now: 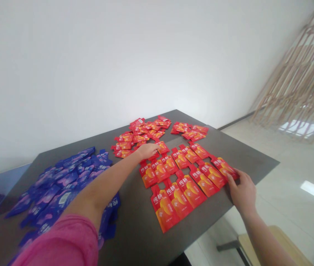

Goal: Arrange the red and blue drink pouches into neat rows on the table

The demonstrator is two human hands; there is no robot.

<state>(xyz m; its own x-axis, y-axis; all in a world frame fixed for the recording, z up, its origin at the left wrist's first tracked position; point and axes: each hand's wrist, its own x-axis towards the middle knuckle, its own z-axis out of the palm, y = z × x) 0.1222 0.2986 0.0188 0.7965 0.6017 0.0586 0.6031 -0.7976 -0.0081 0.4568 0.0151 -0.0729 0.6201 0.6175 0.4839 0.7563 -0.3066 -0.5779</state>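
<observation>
Red pouches with orange fruit pictures lie in two neat rows, a front row [190, 190] and a back row [180, 158], on the dark table. My left hand [148, 150] is closed on a red pouch [162, 147] just behind the back row, near the loose pile. At the right end of the front row, my right hand [241, 188] touches the last red pouch [223, 166], thumb on its lower edge and fingers at its side.
A loose heap of red pouches [143, 133] lies at the back, with a smaller one [191, 131] to its right. Blue pouches [65, 181] are heaped at the left under my left arm. A wooden stool [273, 245] stands beyond the table's right edge.
</observation>
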